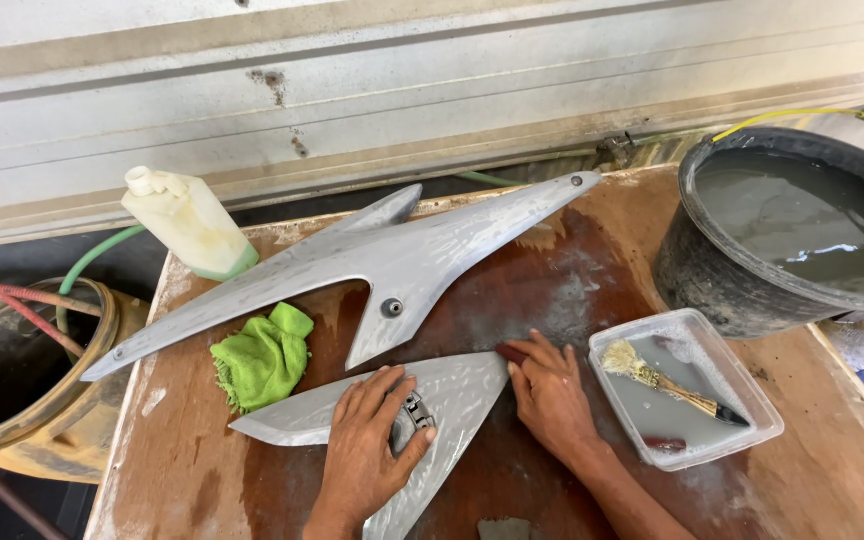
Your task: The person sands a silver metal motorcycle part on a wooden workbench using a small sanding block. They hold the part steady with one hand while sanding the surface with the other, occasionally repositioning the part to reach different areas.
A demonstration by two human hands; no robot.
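Note:
A small grey pointed panel [462, 392] lies wet on the wooden table [592, 280]. My left hand [372, 440] presses flat on it, fingers spread beside a small metal clip [415, 410]. At the panel's right tip my right hand [549, 395] presses down on a dark reddish piece [510, 353], probably an abrasive pad, mostly hidden under the fingers. A larger grey panel [392, 265] with long pointed ends lies just beyond.
A green cloth [264, 358] sits left of the panels. A cream plastic bottle [190, 222] stands at the back left. A clear tray [742, 385] of cloudy water holds a brush [667, 383]. A black tub [732, 280] of grey water is at the right, a yellow drum [102, 340] at the left.

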